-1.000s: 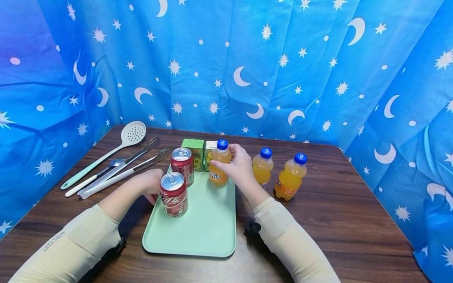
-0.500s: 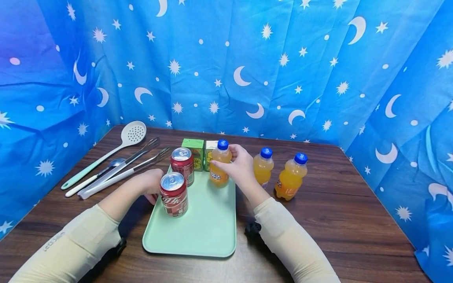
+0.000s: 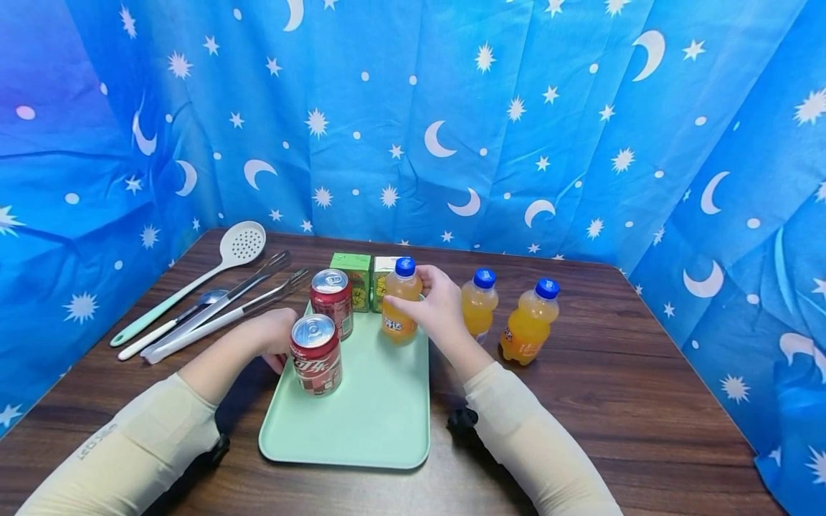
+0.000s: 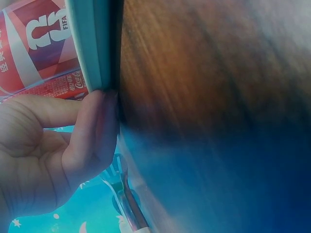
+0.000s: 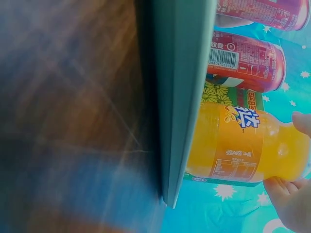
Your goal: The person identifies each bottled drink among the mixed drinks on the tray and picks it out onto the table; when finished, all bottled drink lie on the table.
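Note:
My left hand (image 3: 277, 333) is at the left edge of the mint-green tray (image 3: 374, 426). The left wrist view shows its thumb and fingers pinching the tray's rim (image 4: 92, 43). With my right hand (image 3: 439, 304) I hold an orange soda bottle (image 3: 400, 326) with a blue cap by its upper part. It stands upright over the tray's far right corner, and the right wrist view shows its base close to the tray's rim. Two red cola cans, one in front (image 3: 316, 362) and one behind (image 3: 332, 304), stand along the tray's left side.
Two green drink cartons, one left (image 3: 351, 266) and one right (image 3: 381, 279), stand at the tray's far end. Right of the tray are two more orange soda bottles (image 3: 479, 308) (image 3: 530, 326). A slotted skimmer (image 3: 241, 245), tongs (image 3: 213, 301) and other utensils lie at left.
The orange soda bottle in my right hand sits very slightly lower in the head view, nearer to me. My left hand, the tray and the cans have stayed in place.

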